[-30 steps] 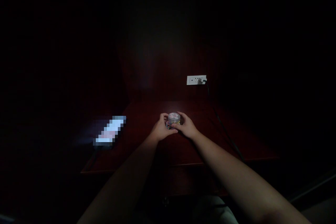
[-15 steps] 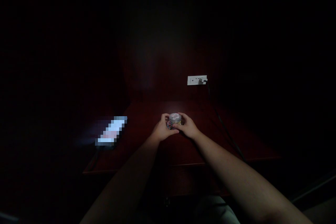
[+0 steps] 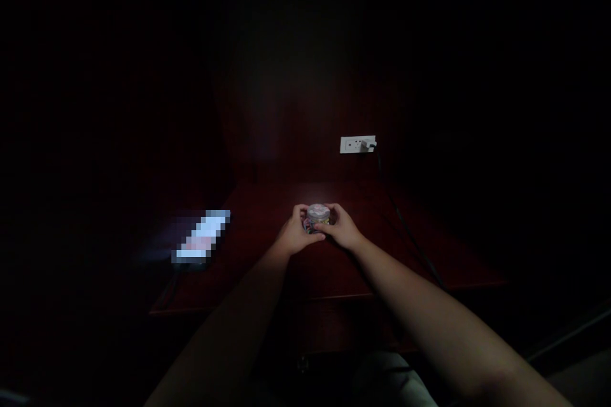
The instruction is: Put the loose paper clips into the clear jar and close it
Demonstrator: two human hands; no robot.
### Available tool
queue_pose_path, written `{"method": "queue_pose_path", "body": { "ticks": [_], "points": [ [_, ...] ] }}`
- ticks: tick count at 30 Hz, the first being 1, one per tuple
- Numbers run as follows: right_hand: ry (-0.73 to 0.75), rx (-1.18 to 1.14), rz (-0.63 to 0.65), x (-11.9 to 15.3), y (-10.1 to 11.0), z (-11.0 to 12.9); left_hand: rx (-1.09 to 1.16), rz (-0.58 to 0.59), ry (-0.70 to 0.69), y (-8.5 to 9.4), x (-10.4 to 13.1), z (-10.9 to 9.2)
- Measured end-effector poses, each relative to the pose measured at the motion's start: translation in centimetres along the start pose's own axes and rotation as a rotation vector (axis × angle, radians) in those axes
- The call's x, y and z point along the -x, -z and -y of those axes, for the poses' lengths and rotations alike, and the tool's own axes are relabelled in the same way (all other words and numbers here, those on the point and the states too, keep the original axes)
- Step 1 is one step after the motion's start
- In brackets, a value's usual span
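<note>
At the far left of the dark red-brown wooden table (image 3: 267,280) lies a flat rectangular device with a lit screen (image 3: 200,238), flat on the surface and well apart from the hands; its position matches the earlier pictures apart from a slight drift that reads as head movement. Next comes the left hand (image 3: 294,236), curled round the left side of a small round clear container with a pale patterned lid and coloured contents (image 3: 317,217) — fingers closed against its wall, thumb toward the front. Over the last second this hand has barely shifted. The container sits near the middle of the table, between the two hands, low over the surface; whether its base touches the wood cannot be told in this light. The right hand (image 3: 340,229) clamps the right side and the lid edge, and compared with a second ago its fingers lie a little further over the lid rim — a small change, consistent with a twisting or re-gripping effort, though the lid appears seated as before. Judgement: the work on the container remains at an early stage, with nothing separated. Further right, a white wall socket plate (image 3: 357,144) carries a plug, and a dark cable (image 3: 405,229) runs down past the table's right side, unchanged.
</note>
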State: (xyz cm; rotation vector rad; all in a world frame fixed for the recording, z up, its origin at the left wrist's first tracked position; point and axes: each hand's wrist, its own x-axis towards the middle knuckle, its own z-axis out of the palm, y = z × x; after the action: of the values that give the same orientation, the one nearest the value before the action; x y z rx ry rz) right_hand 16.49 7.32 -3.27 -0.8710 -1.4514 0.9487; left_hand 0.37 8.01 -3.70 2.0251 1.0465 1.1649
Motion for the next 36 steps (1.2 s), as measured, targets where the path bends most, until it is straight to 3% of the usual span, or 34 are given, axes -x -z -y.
{"method": "queue_pose_path", "body": {
  "ticks": [4,9,16,20,26,36],
  "points": [
    [-0.023,-0.028,-0.025,0.3,-0.1,0.1,0.028,0.037,-0.030,0.0,0.0,-0.1],
    [-0.016,0.000,-0.076,0.4,-0.3,0.3,0.034,-0.006,0.036,0.0,0.1,-0.4],
    [-0.014,0.032,0.016,0.1,0.1,-0.2,-0.026,0.013,0.035,0.2,0.4,-0.6],
    [-0.026,-0.008,-0.024,0.2,0.1,-0.5,-0.012,0.038,-0.027,0.2,0.3,-0.5],
    [-0.029,-0.006,-0.074,0.2,-0.1,-0.5,0.000,0.002,0.041,0.1,0.2,-0.8],
    [0.000,0.004,0.006,0.0,0.0,-0.1,-0.026,0.000,0.048,0.3,0.2,-1.2]
  ]
}}
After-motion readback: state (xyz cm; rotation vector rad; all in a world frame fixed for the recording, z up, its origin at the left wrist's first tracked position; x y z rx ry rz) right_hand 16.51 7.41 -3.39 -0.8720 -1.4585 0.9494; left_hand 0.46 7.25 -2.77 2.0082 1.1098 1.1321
